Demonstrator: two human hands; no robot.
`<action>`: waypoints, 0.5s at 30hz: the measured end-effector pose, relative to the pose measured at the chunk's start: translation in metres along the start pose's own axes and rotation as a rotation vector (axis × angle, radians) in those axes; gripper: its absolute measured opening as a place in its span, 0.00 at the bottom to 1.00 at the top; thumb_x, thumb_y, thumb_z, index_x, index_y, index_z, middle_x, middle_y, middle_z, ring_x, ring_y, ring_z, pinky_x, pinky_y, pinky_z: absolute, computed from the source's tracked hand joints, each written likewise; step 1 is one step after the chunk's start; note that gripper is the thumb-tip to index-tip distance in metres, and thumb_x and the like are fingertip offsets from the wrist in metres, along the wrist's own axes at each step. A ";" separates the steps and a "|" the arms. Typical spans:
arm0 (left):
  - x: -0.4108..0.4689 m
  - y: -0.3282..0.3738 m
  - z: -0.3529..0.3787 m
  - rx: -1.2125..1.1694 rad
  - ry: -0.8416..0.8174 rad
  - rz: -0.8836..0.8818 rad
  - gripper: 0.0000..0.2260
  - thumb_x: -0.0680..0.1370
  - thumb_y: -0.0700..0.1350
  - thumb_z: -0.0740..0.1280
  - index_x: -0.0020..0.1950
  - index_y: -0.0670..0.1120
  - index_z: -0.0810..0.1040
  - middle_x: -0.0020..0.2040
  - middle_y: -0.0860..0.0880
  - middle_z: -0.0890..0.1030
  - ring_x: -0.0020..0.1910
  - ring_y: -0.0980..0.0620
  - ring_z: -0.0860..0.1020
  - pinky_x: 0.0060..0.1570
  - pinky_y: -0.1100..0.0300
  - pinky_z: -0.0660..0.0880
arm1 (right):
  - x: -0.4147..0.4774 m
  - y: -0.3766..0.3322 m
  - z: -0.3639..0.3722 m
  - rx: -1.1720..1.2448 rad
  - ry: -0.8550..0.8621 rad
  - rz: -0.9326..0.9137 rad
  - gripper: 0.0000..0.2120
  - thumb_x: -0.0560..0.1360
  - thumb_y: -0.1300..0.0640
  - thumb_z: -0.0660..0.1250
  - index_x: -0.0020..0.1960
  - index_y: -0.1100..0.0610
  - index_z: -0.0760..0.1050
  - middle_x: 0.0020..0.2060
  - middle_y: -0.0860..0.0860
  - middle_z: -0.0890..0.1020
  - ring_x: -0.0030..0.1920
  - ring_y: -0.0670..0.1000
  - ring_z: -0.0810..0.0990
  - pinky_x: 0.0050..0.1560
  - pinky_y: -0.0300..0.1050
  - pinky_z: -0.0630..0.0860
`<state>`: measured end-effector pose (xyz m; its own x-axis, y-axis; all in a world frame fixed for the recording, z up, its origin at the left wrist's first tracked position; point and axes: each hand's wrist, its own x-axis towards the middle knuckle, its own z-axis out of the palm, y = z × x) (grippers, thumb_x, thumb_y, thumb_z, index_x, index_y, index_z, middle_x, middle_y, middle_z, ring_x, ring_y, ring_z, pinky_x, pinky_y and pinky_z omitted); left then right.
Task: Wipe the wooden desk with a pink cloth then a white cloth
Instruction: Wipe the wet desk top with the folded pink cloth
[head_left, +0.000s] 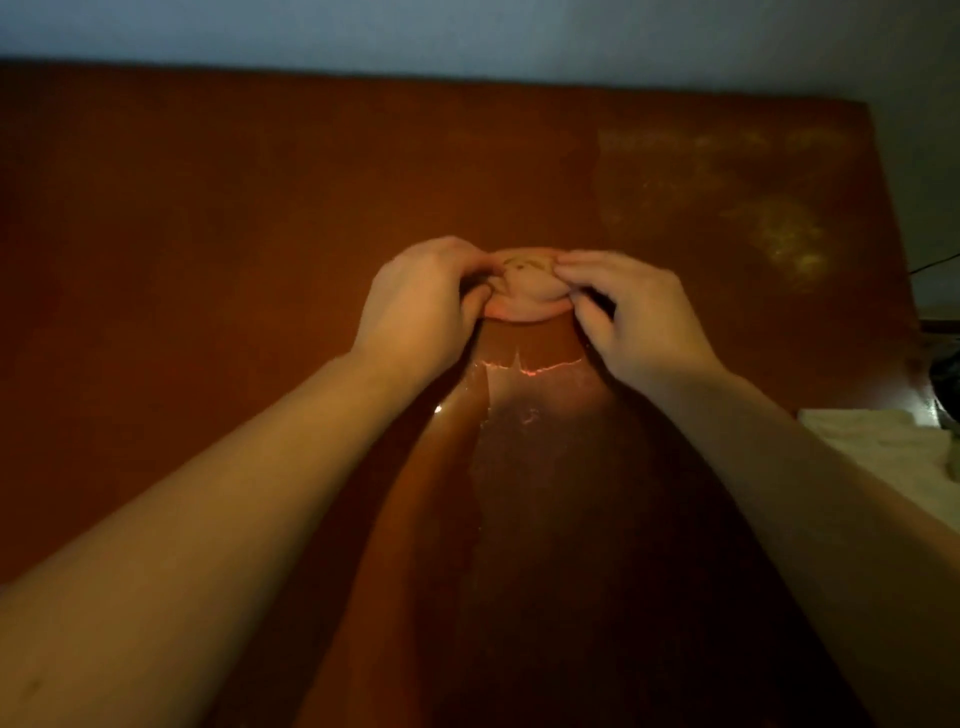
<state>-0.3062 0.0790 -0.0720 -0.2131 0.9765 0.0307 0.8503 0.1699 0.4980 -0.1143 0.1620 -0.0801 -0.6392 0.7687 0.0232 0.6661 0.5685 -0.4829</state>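
A small folded pink cloth (524, 288) lies on the reddish-brown wooden desk (218, 249) near its middle. My left hand (421, 296) grips the cloth's left side with curled fingers. My right hand (639, 317) pinches its right side. Both hands press the cloth against the desk top. A darker wet streak (545, 467) with a shiny edge runs from the cloth back toward me. A white cloth (878, 447) lies at the desk's right edge, partly cut off by the frame.
Dusty pale smears (769, 218) mark the desk's far right part. A pale wall (467, 31) runs behind the desk's far edge. Dark objects (943, 364) sit past the desk's right edge.
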 end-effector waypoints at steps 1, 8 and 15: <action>0.006 0.001 0.000 -0.002 0.001 -0.024 0.11 0.79 0.44 0.68 0.61 0.51 0.82 0.59 0.52 0.81 0.59 0.52 0.78 0.59 0.61 0.69 | 0.007 0.001 -0.001 -0.019 -0.001 0.013 0.17 0.79 0.60 0.66 0.67 0.53 0.78 0.66 0.47 0.78 0.66 0.46 0.75 0.65 0.31 0.62; -0.055 0.011 -0.002 -0.052 -0.055 -0.008 0.11 0.76 0.41 0.71 0.57 0.49 0.83 0.55 0.51 0.82 0.55 0.49 0.79 0.56 0.55 0.75 | -0.060 0.000 0.012 0.084 0.066 -0.135 0.15 0.75 0.67 0.69 0.61 0.62 0.81 0.60 0.55 0.82 0.63 0.52 0.79 0.69 0.39 0.69; -0.020 0.009 0.004 -0.016 0.011 -0.041 0.11 0.78 0.44 0.69 0.60 0.49 0.82 0.58 0.52 0.81 0.57 0.53 0.78 0.59 0.59 0.71 | -0.019 0.006 0.003 0.059 -0.010 -0.039 0.17 0.79 0.62 0.66 0.67 0.54 0.78 0.65 0.49 0.79 0.66 0.47 0.75 0.66 0.23 0.57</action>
<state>-0.2919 0.0618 -0.0716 -0.2527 0.9674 0.0196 0.8330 0.2072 0.5129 -0.0993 0.1501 -0.0867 -0.6682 0.7432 0.0344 0.6172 0.5795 -0.5323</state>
